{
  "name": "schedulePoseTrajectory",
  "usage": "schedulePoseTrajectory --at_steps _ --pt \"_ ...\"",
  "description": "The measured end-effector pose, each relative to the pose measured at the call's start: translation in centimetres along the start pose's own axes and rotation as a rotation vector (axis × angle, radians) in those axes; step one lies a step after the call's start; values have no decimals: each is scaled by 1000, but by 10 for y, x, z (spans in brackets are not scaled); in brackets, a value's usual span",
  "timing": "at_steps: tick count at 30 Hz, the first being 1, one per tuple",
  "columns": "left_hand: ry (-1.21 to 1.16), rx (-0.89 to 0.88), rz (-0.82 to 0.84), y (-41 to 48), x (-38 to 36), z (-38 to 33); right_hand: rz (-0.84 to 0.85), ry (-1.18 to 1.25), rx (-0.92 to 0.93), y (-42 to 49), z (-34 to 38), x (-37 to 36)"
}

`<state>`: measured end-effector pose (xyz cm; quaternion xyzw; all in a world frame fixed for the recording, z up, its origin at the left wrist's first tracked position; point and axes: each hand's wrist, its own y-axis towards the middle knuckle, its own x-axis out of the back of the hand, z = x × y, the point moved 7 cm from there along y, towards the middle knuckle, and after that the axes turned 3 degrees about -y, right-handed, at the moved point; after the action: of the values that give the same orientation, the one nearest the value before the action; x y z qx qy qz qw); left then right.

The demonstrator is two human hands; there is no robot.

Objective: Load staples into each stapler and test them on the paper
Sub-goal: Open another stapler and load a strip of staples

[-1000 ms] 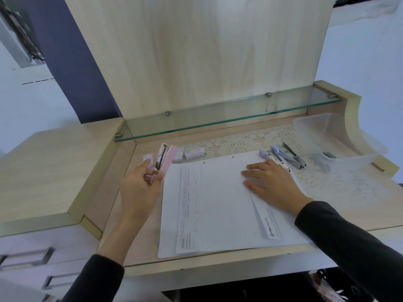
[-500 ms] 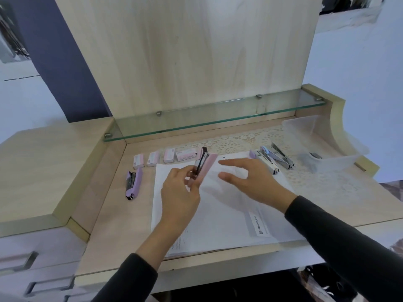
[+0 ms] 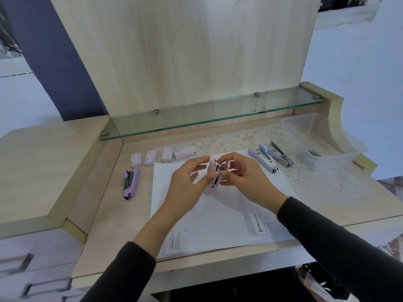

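Observation:
A pink stapler (image 3: 214, 177) is held above the white paper sheets (image 3: 218, 221), its metal magazine showing. My left hand (image 3: 187, 186) grips its body from the left, thumb on the side. My right hand (image 3: 242, 177) pinches its upper end from the right. A purple stapler (image 3: 130, 182) lies on the desk to the left of the paper. Several small staple boxes (image 3: 162, 156) line up behind the paper. Two more staplers (image 3: 271, 156) lie open at the back right.
A clear plastic tub (image 3: 322, 138) stands at the far right with a small dark item inside. A lace mat (image 3: 239, 140) covers the back of the desk under a glass shelf (image 3: 209, 118). Drawers sit lower left.
My left hand carried the pink stapler from the left side to above the paper. My right hand lifted off the sheets and took hold of the stapler's top end.

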<state>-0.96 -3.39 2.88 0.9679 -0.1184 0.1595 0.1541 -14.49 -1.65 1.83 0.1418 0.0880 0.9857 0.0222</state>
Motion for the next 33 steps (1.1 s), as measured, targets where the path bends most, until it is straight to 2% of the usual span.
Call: schedulePoseTrajectory --at_steps 15,19,23,28,33 --pt "158 -106 75 11 -3 -17 72 12 56 -2 2 -2" --pt "120 -60 106 8 1 -12 78 142 -48 -5 -12 5" --pt "66 -59 104 5 2 -11 114 151 -31 -7 -7 4" --pt "21 -50 34 -4 21 1 12 -54 -23 -8 -9 19" --pt "126 -23 4 -19 44 21 -56 -230 -63 -12 -18 36"
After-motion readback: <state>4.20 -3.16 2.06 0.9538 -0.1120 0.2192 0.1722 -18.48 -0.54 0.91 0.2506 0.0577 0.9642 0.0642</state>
